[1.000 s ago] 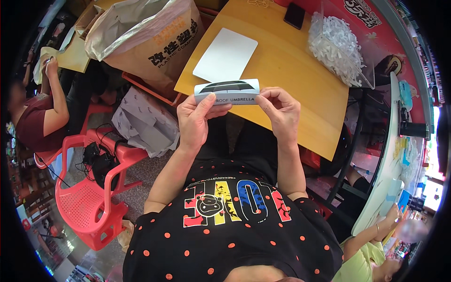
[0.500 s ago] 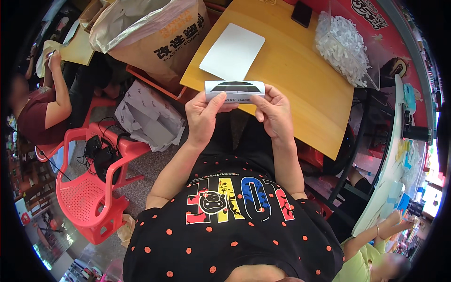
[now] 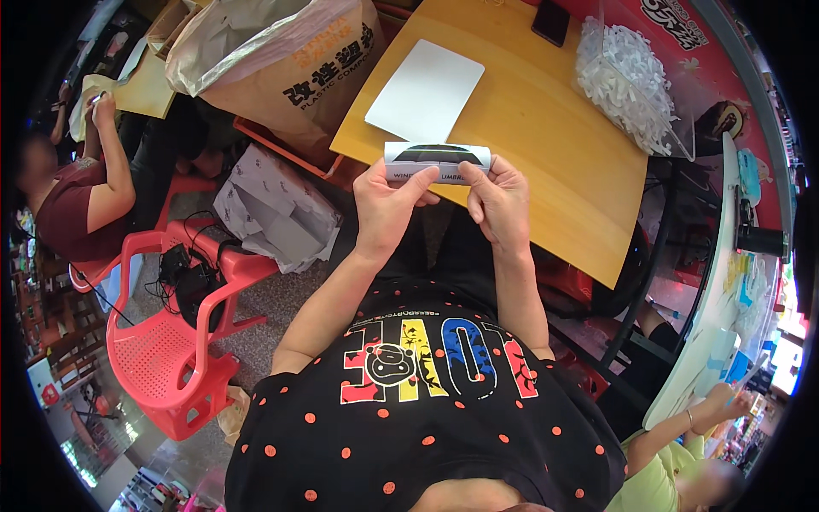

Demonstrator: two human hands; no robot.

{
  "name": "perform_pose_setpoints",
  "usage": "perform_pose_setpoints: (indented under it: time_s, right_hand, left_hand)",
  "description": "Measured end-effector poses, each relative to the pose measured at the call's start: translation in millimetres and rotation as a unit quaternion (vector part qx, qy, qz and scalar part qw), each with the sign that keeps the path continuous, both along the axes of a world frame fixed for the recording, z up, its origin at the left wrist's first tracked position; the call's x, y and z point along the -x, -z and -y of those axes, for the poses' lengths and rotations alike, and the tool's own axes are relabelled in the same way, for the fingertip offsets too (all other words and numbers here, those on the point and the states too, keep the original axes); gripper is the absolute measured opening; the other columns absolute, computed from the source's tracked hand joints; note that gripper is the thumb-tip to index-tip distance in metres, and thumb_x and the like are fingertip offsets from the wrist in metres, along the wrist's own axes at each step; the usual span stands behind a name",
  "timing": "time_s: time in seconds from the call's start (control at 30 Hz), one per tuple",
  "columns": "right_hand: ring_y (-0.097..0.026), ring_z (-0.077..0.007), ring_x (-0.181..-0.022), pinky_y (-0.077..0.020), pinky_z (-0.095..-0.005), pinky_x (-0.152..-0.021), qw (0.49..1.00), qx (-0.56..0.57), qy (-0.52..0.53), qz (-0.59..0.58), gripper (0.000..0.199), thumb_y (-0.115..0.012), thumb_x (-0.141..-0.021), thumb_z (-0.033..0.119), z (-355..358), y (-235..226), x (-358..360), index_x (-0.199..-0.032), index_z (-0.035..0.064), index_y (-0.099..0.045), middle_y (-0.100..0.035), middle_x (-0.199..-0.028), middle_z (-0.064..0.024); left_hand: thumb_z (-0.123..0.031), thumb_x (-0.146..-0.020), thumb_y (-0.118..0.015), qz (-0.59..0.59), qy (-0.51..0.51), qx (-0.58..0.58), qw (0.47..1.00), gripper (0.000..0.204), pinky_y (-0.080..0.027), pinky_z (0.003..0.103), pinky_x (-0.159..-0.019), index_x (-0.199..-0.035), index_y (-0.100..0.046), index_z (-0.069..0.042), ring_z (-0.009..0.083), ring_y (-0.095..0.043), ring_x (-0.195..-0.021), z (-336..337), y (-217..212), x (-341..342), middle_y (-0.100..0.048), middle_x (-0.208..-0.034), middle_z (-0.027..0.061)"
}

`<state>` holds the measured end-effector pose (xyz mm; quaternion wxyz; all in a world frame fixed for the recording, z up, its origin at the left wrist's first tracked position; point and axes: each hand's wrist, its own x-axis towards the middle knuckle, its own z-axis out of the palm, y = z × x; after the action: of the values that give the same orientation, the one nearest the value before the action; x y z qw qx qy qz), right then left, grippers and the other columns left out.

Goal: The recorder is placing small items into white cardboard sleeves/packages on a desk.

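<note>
A white printed paper sleeve (image 3: 438,157) with a dark umbrella-like picture is curved into a rolled shape near the table's front edge. My left hand (image 3: 384,207) grips its left end, the thumb lying across the printed front and the fingers behind. At its right end my right hand (image 3: 502,203) pinches the paper, thumb and bent index finger near the lower edge. Both hands are closed on it. Just beyond lies a stack of white sheets (image 3: 426,90) on the yellow wooden table (image 3: 546,162). The sleeve's back is hidden.
A clear bin of white paper strips (image 3: 627,81) and a dark phone (image 3: 551,21) occupy the table's far right. To the left stand a large printed sack (image 3: 273,68), a grey-white bag (image 3: 277,209) and a red plastic chair (image 3: 158,367). Other people sit at both sides.
The sleeve has shifted slightly to the right. My left thumb has moved rightward along its front, toward the right thumb, and covers a different part of the print.
</note>
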<state>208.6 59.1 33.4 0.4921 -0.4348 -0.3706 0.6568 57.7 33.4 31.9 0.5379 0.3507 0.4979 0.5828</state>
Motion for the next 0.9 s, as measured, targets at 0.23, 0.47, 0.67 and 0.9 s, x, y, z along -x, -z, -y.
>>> perform_pose_setpoints:
  time_s: [0.23,0.47,0.67,0.9]
  right_hand:
    - [-0.037,-0.0022,-0.036,-0.0249,-0.0199,-0.035,0.977,-0.001,-0.127,0.172,0.031,-0.055,-0.095,0.023,-3,-1,-35,-0.077,-0.0002,-0.063,-0.046,-0.047,0.0043]
    - [-0.038,-0.0019,-0.039,-0.0269,-0.0204,-0.038,0.955,-0.066,-0.205,0.205,0.038,-0.053,-0.096,0.028,9,13,-47,-0.069,0.0027,-0.06,-0.043,-0.046,0.005]
    - [-0.04,-0.0044,-0.042,-0.0299,-0.0189,-0.04,0.999,-0.046,-0.029,0.0,0.036,-0.047,-0.099,0.025,14,7,-22,-0.083,-0.0007,-0.066,-0.067,-0.07,-0.0101]
    - [-0.042,-0.0049,-0.046,-0.0319,-0.0181,-0.045,0.997,-0.05,0.009,0.054,0.032,-0.049,-0.098,0.023,7,24,-49,-0.09,-0.0024,-0.067,-0.069,-0.081,-0.0131]
  left_hand:
    - [-0.021,-0.097,-0.049,0.204,0.142,0.06,0.967,0.03,-0.056,0.025,-0.057,-0.107,-0.059,0.006,0.0244,-0.07,-0.07,6,25,34,-0.067,-0.095,0.0159]
    - [-0.018,-0.093,-0.057,0.128,0.244,0.142,0.951,0.028,-0.046,0.02,-0.047,-0.108,-0.063,0.004,0.0166,-0.065,-0.061,31,30,68,-0.066,-0.09,0.0096]
    - [-0.017,-0.085,-0.068,0.033,0.022,0.076,0.996,0.02,-0.033,0.018,-0.038,-0.069,-0.062,-0.006,0.0057,-0.05,-0.041,32,2,103,-0.054,-0.054,-0.0016]
    - [-0.025,-0.084,-0.07,-0.229,-0.203,-0.089,0.948,0.027,-0.034,0.018,-0.045,-0.067,-0.062,-0.005,0.0052,-0.049,-0.048,-68,-94,235,-0.058,-0.056,0.0034]
